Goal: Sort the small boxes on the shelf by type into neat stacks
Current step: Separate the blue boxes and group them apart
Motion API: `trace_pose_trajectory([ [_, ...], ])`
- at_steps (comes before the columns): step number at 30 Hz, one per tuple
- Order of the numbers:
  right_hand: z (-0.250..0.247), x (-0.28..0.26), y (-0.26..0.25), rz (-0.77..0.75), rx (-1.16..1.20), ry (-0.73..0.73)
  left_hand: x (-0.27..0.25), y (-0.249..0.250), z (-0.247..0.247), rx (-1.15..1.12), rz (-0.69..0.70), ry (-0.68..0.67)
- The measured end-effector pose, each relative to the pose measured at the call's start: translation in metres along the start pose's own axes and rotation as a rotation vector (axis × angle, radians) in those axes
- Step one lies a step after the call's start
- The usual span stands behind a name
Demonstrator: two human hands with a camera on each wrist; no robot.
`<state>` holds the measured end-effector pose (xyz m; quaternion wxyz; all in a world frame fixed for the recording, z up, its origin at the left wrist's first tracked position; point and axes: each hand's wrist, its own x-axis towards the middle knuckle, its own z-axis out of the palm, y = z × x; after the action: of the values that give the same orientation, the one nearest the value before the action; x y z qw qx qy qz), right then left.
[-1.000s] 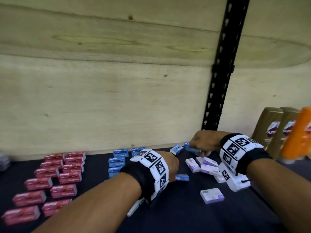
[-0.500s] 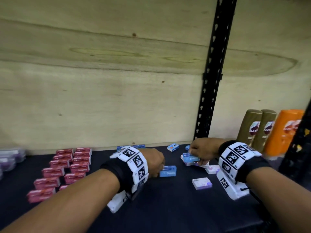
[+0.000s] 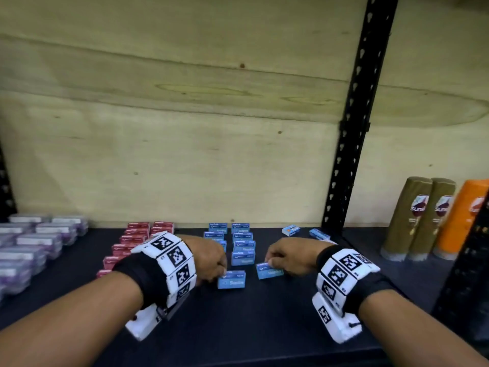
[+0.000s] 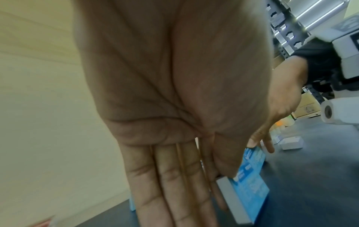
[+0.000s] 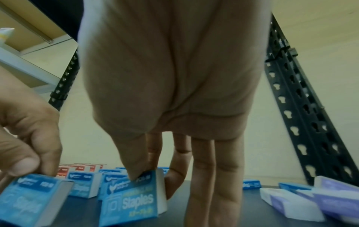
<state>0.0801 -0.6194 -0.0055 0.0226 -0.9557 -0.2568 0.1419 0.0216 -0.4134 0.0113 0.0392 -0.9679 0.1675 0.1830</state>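
On the dark shelf [image 3: 264,327] stand rows of blue staples boxes [image 3: 242,246], with red boxes [image 3: 135,235] to their left and purple boxes [image 3: 34,242] further left. My left hand [image 3: 222,272] pinches one blue box [image 3: 231,279] by its top edge, just in front of the blue rows. My right hand [image 3: 268,263] pinches a second blue box [image 3: 269,270] beside it, thumb [image 5: 136,170] in front and a finger behind. Both held boxes [image 5: 132,202] stand upright at the shelf surface.
Two loose blue boxes [image 3: 291,230] [image 3: 319,233] lie near the back wall by the black upright post [image 3: 352,154]. Brown and orange bottles [image 3: 423,221] stand at the right. Loose purple-and-white boxes [image 5: 310,198] lie right of my right hand.
Both hands have moved left, each with a blue box, from the loose pile to the front of the blue rows. The view has swung left, bringing the purple boxes in.
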Motion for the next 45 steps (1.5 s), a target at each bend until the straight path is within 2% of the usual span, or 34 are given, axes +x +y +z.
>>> trace_pose_trajectory([
  [11,0.012,0.011,-0.029,-0.013,0.008,0.034,-0.016,-0.026,0.020,0.017,-0.134,0.054],
  [18,0.010,-0.001,-0.022,0.111,0.104,0.055,-0.019,-0.027,0.026,-0.008,-0.197,0.074],
  [23,0.007,-0.011,-0.019,0.120,0.109,0.019,-0.016,-0.023,0.027,0.028,-0.204,0.082],
  [30,0.010,-0.011,-0.020,0.132,0.137,0.061,-0.004,-0.022,0.026,0.072,-0.233,0.125],
  [36,0.008,-0.008,-0.024,0.123,0.096,0.048,-0.009,-0.024,0.028,0.025,-0.270,0.159],
  [45,0.004,-0.003,-0.032,0.085,0.019,0.069,-0.017,-0.026,0.032,-0.030,-0.251,0.209],
])
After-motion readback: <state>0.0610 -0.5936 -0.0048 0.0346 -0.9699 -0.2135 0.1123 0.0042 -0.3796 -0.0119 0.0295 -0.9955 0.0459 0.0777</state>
